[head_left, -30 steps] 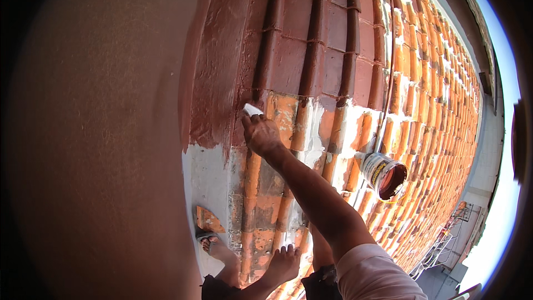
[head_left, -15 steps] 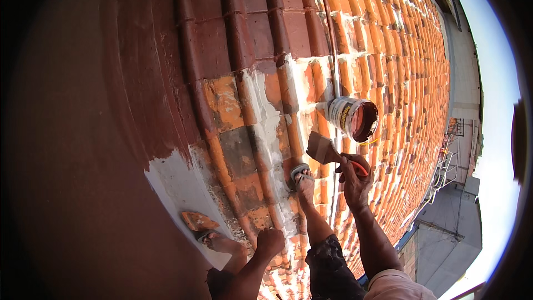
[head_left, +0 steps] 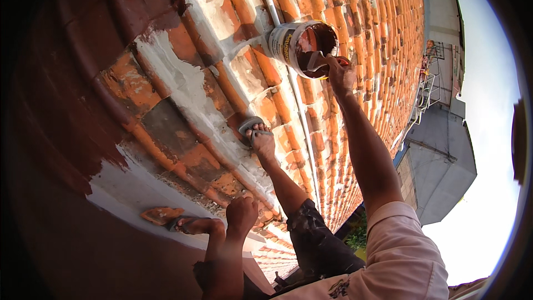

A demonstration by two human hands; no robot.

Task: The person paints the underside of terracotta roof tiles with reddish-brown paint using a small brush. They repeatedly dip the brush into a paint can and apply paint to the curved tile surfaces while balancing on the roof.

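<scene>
Reaching forward, my right hand (head_left: pixel 341 74) grips a wide paintbrush (head_left: pixel 317 64) with a red handle. The brush's head is at the mouth of a white paint bucket (head_left: pixel 276 43), whose inside is coated in dark red-brown paint; its bristle tips cannot be made out against the paint. The bucket is tilted toward me on the roof tiles (head_left: pixel 261 80), beside a pale pipe (head_left: pixel 304 125). My left hand (head_left: pixel 242 215) is a closed fist near my left knee, and nothing shows sticking out of it.
Dark red paint covers the tiles (head_left: pixel 130 8) at the upper left. Bare orange tiles with whitish patches (head_left: pixel 175 69) spread to the right. My sandalled feet (head_left: pixel 261 136) rest on the slope and the grey ledge (head_left: pixel 125 191), by a loose tile piece (head_left: pixel 161 215). Grey buildings (head_left: pixel 441 155) stand beyond the roof edge.
My right hand has carried the brush forward from above the tiles to the bucket's mouth. The view has shifted, so bucket and feet appear further left. My left hand stays a fist.
</scene>
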